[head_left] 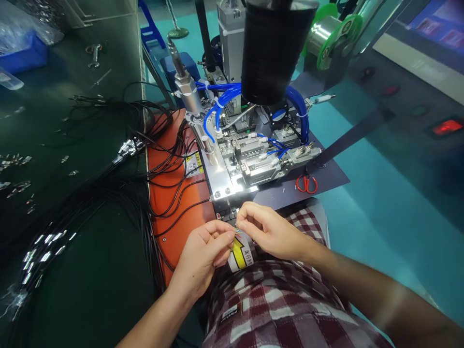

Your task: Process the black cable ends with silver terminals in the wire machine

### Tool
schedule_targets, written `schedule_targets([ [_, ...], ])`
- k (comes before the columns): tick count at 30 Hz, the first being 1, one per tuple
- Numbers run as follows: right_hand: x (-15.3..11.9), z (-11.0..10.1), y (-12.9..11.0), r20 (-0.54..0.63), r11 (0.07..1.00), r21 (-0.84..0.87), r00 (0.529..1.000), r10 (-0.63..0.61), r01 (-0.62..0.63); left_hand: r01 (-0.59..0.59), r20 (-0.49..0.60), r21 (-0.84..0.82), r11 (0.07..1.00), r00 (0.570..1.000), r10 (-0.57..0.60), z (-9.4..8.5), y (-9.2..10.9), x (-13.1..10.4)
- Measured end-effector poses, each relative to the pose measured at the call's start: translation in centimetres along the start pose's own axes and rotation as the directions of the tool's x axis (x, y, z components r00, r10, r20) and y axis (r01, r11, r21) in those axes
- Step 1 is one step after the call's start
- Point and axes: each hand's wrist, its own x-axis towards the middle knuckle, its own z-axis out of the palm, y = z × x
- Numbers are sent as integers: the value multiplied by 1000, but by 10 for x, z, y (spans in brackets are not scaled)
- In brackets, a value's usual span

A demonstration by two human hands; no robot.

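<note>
Head view: my left hand is closed in a pinch, thumb against index finger, on thin coloured wires. The wires project from the left fingertips and lie just below the fingertips of my right hand. My right thumb and index finger are brought together; I cannot tell whether a wire is gripped between them. Both hands are at the near edge of the metal fixture, beside a yellow-arrow label. Red-handled scissors lie farther right.
</note>
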Motion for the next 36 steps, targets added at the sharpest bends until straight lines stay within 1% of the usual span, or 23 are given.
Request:
schedule_targets([
  [2, -1, 1, 1, -38, 1000, 25, 999, -16, 17, 0, -15, -4, 1000, 1000, 0, 0, 0, 1],
  [4, -4, 1, 2, -97, 999, 16, 995, -36, 37, 2, -25, -15, 1000, 1000, -3, 1, 0, 1],
  [6, -7, 2, 3, -142, 997, -32, 987, -70, 66, 8, -33, -26, 1000, 999, -9, 1, 1, 1],
  [8, -10, 2, 3, -156, 991, -90, 981, -113, 100, 7, -35, -32, 999, 999, -8, 2, 1, 0],
  [13, -10, 3, 2, -123, 965, -195, 972, -199, 173, -2, -31, -31, 1000, 1000, 1, 2, 2, -1],
  [16, -8, 0, -1, -83, 950, -235, 970, -230, 205, -8, -17, -12, 1000, 1000, 8, 1, 2, -1],
  [18, -7, -5, -4, -39, 942, -255, 971, -236, 219, -6, 0, 2, 1000, 1000, 6, 1, 2, -1],
  [20, -6, -11, -7, 18, 948, -239, 977, -211, 209, 4, 18, 11, 1000, 1000, -4, 1, 2, -1],
  [22, -4, -16, -7, 80, 974, -161, 986, -146, 157, 17, 33, 10, 1000, 999, -17, 1, 2, -1],
  [25, 1, -19, -3, 188, 998, 64, 982, 2, -15, 33, 51, -6, 999, 998, -32, 1, 4, -1],
  [26, 3, -19, -1, 231, 984, 154, 972, 52, -89, 39, 59, -13, 999, 998, -38, 1, 5, -1],
  [28, 7, -18, 4, 318, 924, 313, 941, 118, -222, 58, 80, -23, 998, 995, -56, 1, 5, -1],
  [30, 10, -17, 9, 397, 855, 414, 907, 140, -313, 80, 112, -24, 997, 991, -77, -1, 6, -2],
  [33, 13, -17, 13, 494, 783, 476, 858, 140, -402, 106, 162, -17, 994, 981, -102, -2, 5, -2],
  [34, 14, -17, 13, 513, 767, 484, 847, 140, -420, 114, 176, -13, 993, 978, -110, -3, 5, -3],
  [36, 16, -18, 13, 528, 754, 496, 839, 133, -431, 126, 191, -2, 992, 974, -124, -3, 5, -3],
])
